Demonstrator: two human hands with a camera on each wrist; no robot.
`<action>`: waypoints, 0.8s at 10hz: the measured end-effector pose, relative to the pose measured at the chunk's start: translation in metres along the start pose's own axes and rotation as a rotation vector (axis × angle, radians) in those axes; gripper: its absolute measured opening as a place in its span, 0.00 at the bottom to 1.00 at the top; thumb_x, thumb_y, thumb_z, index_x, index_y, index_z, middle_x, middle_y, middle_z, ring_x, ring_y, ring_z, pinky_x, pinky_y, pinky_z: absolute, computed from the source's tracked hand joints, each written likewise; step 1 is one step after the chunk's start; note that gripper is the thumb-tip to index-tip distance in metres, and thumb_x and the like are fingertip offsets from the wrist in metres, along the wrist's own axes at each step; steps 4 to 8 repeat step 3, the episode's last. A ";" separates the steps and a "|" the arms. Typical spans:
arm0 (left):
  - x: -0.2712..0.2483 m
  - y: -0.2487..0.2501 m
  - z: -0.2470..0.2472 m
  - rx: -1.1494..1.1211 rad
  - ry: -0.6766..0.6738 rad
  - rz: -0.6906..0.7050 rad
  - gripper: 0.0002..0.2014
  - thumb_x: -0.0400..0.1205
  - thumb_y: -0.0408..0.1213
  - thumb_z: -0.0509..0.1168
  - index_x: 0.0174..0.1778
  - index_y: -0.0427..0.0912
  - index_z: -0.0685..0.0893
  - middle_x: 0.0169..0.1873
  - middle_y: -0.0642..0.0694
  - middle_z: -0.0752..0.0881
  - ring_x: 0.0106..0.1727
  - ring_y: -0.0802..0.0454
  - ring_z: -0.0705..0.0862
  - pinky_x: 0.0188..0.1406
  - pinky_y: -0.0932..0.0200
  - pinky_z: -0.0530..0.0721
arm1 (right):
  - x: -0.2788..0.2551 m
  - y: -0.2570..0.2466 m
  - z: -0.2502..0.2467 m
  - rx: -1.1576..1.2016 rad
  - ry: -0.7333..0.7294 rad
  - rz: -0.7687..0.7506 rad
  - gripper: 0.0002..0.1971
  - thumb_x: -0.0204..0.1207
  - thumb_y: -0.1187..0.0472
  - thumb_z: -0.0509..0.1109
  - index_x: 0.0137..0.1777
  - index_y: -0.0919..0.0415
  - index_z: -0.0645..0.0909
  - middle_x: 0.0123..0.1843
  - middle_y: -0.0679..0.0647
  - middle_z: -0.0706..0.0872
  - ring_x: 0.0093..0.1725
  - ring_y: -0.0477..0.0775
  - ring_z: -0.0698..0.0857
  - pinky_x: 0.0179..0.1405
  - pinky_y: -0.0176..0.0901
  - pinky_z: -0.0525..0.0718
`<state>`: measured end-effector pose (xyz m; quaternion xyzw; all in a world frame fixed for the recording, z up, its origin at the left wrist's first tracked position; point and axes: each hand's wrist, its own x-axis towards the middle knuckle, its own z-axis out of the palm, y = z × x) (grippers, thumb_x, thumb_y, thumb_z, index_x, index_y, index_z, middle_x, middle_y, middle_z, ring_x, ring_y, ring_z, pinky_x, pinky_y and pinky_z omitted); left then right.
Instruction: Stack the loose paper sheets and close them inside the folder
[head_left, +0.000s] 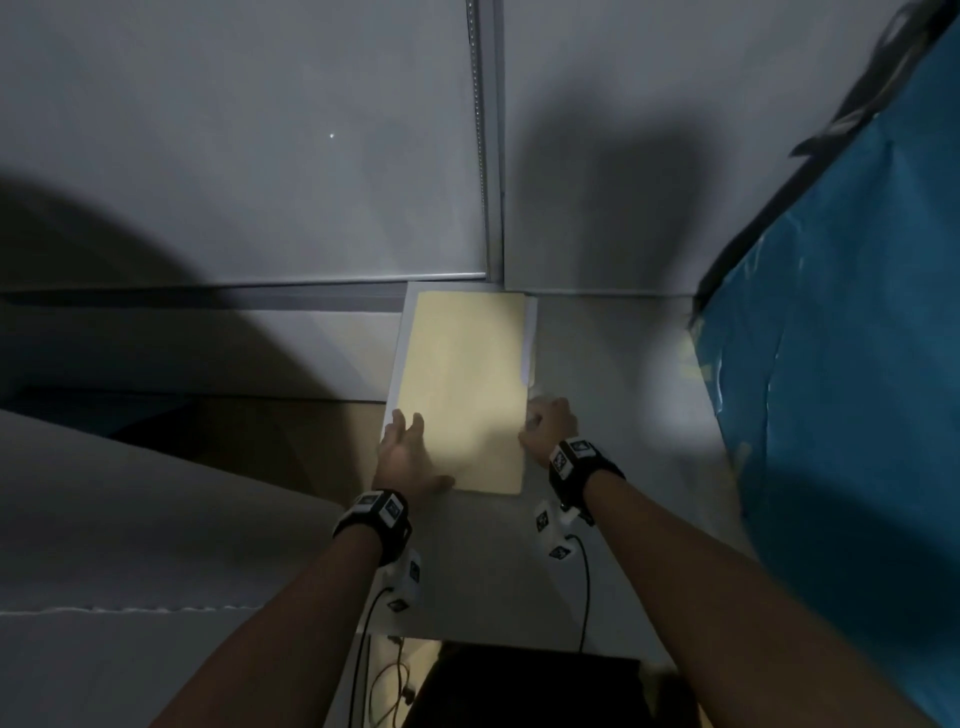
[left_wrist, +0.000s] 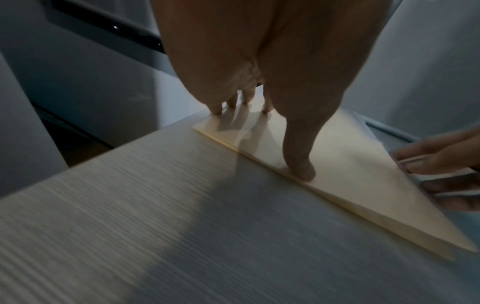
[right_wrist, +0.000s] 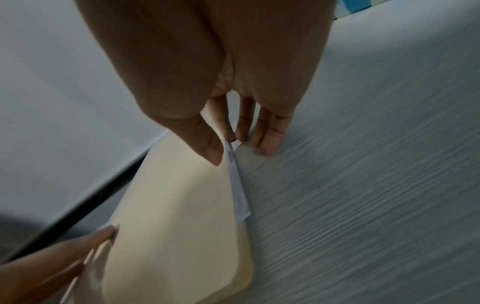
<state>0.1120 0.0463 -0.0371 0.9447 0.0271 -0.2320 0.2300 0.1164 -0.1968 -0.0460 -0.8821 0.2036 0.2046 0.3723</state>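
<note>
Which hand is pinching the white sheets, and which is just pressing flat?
The right hand pinches the white sheets poking from the folder, thumb against fingertips. The left hand only presses flat, fingers spread on the cover.

A dim room with a pale wood-grain table (head_left: 597, 395) lit by one bright patch near its middle, the rest lying in grey shade. Behind the table stand plain grey wall panels (head_left: 234, 156) joined by a vertical metal strip (head_left: 491, 156), with large dark shadows falling across them. A blue plastic sheet (head_left: 857, 338) hangs along the right side.
</note>
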 end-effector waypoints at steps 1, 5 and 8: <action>0.001 -0.004 -0.001 -0.009 0.028 -0.002 0.63 0.66 0.49 0.89 0.93 0.42 0.60 0.94 0.37 0.51 0.94 0.36 0.52 0.92 0.45 0.60 | -0.008 -0.002 -0.007 -0.145 -0.093 0.020 0.14 0.76 0.59 0.65 0.60 0.55 0.82 0.69 0.62 0.69 0.64 0.71 0.77 0.67 0.52 0.78; 0.003 -0.016 0.003 -0.061 0.022 0.014 0.61 0.64 0.59 0.86 0.92 0.50 0.63 0.94 0.39 0.52 0.95 0.41 0.51 0.93 0.45 0.60 | -0.017 0.012 -0.014 -0.065 -0.145 -0.051 0.36 0.79 0.52 0.70 0.85 0.61 0.63 0.80 0.63 0.63 0.73 0.70 0.75 0.73 0.54 0.77; 0.003 -0.016 0.003 -0.061 0.022 0.014 0.61 0.64 0.59 0.86 0.92 0.50 0.63 0.94 0.39 0.52 0.95 0.41 0.51 0.93 0.45 0.60 | -0.017 0.012 -0.014 -0.065 -0.145 -0.051 0.36 0.79 0.52 0.70 0.85 0.61 0.63 0.80 0.63 0.63 0.73 0.70 0.75 0.73 0.54 0.77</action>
